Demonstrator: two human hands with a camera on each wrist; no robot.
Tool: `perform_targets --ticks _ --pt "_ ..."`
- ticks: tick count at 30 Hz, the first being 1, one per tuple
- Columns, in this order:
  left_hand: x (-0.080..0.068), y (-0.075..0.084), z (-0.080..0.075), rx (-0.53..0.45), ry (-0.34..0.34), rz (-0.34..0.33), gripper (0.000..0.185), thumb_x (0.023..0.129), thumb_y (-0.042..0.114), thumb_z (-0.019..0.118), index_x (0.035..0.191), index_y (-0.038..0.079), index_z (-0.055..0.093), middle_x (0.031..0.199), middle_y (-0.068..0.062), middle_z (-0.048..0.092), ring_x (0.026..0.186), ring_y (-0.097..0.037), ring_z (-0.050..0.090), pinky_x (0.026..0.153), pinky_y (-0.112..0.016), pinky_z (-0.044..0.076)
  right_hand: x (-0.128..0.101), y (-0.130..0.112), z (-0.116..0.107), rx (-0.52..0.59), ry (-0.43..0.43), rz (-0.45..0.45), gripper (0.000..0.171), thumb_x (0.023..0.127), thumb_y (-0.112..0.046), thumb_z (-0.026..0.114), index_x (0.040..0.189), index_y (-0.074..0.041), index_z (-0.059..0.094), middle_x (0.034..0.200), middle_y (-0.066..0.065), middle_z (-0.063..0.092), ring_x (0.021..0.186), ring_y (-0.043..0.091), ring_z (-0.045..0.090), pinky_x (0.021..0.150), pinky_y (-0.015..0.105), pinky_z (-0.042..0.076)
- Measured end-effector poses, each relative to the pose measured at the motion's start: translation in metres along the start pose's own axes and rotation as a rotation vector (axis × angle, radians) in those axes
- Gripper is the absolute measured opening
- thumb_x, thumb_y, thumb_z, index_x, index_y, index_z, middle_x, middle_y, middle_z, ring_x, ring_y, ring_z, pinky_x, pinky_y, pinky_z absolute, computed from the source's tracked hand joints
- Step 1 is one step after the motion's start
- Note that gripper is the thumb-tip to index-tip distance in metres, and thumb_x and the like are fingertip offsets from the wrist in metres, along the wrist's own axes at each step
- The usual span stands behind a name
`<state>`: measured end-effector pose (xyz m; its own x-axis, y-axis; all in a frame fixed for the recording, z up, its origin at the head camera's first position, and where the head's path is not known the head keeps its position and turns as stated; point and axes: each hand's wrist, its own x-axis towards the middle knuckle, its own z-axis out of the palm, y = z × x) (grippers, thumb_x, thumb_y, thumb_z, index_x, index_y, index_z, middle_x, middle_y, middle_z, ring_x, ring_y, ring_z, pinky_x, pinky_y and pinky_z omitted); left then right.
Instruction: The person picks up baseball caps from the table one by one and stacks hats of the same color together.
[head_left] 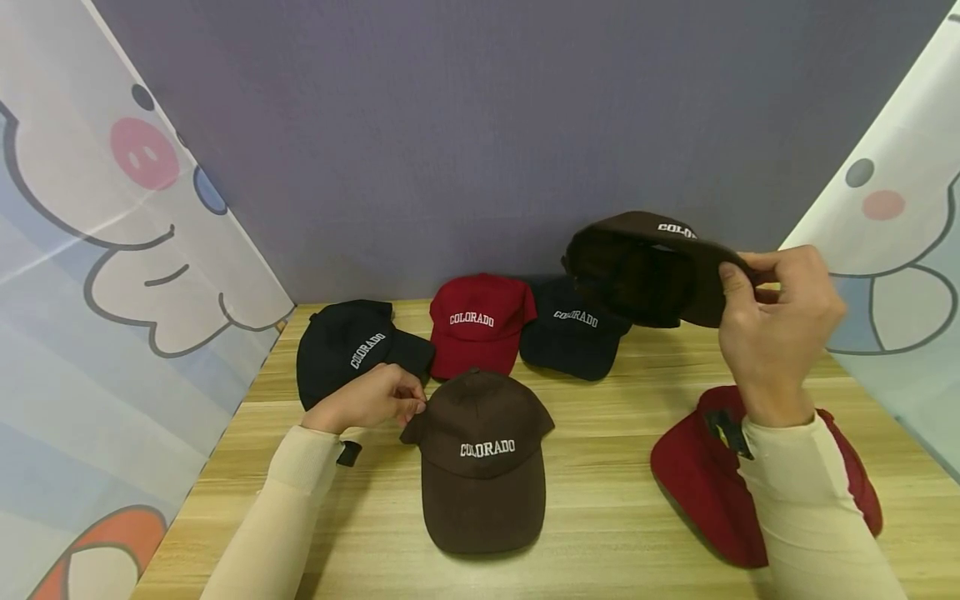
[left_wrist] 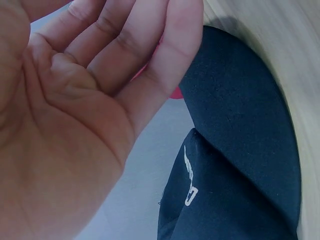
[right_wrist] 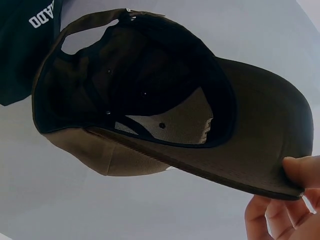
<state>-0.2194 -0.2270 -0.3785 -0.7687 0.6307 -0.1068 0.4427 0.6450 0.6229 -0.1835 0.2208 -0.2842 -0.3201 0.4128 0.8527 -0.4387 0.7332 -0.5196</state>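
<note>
Brown raised cap [head_left: 637,267] juts, brim pinched, from fingers of the right hand [head_left: 783,325], while bent fingers of the left hand [head_left: 375,397] lie at a second brown cap [head_left: 480,467], pinch unclear.

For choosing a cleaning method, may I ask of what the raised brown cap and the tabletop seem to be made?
Raised brown cap: probably woven, cotton-like fabric, matte finish; fine cloth texture shows in the right wrist view. Tabletop: wood or wood-look laminate, pale and seemingly smooth; streaky grain shows, but real wood cannot be confirmed.
</note>
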Motion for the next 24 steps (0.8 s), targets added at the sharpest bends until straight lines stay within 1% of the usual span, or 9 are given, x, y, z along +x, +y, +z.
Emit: perform_targets --ticks 4,12,16,21,24 --pt "0.000 0.000 0.000 -0.010 -0.004 -0.005 0.015 0.097 0.005 0.066 0.085 0.012 0.071 0.071 0.001 0.068 0.067 -0.025 0.070 0.060 -0.022 0.049 -0.004 -0.003 0.002 0.022 -0.016 -0.011 0.020 0.090 -0.010 0.077 0.090 0.010 0.074 0.088 -0.037 0.050 0.081 -0.018 0.053 0.071 0.002 0.042" --pt "-0.001 0.000 -0.002 -0.005 -0.016 -0.008 0.014 0.097 0.004 0.065 0.087 0.011 0.072 0.073 -0.002 0.069 0.070 -0.029 0.071 0.061 -0.022 0.048 -0.008 -0.010 0.005 0.047 -0.059 -0.042 0.021 0.091 -0.011 0.075 0.092 0.010 0.073 0.091 -0.036 0.049 0.085 -0.016 0.052 0.074 0.002 0.043" --pt "-0.002 -0.001 -0.002 -0.006 -0.017 -0.014 0.014 0.097 0.004 0.065 0.088 0.011 0.072 0.073 -0.001 0.068 0.070 -0.029 0.071 0.061 -0.022 0.048 -0.010 -0.014 0.005 0.065 -0.068 -0.047 0.021 0.092 -0.011 0.075 0.092 0.010 0.073 0.090 -0.029 0.053 0.086 -0.013 0.053 0.075 0.002 0.044" --pt "-0.002 -0.002 -0.002 -0.007 -0.016 -0.020 0.013 0.097 0.006 0.066 0.087 0.012 0.072 0.072 0.000 0.068 0.070 -0.029 0.070 0.060 -0.022 0.047 -0.012 -0.018 0.006 0.077 -0.076 -0.051 0.020 0.091 -0.009 0.075 0.090 0.010 0.073 0.089 -0.028 0.053 0.087 -0.013 0.054 0.075 0.002 0.044" --pt "-0.002 -0.002 -0.002 -0.009 -0.016 -0.018 0.013 0.097 0.007 0.066 0.087 0.013 0.072 0.072 -0.001 0.068 0.070 -0.029 0.071 0.060 -0.022 0.046 -0.013 -0.020 0.005 0.081 -0.080 -0.065 0.019 0.090 -0.008 0.075 0.089 0.011 0.073 0.085 -0.020 0.057 0.086 -0.012 0.054 0.075 0.002 0.044"
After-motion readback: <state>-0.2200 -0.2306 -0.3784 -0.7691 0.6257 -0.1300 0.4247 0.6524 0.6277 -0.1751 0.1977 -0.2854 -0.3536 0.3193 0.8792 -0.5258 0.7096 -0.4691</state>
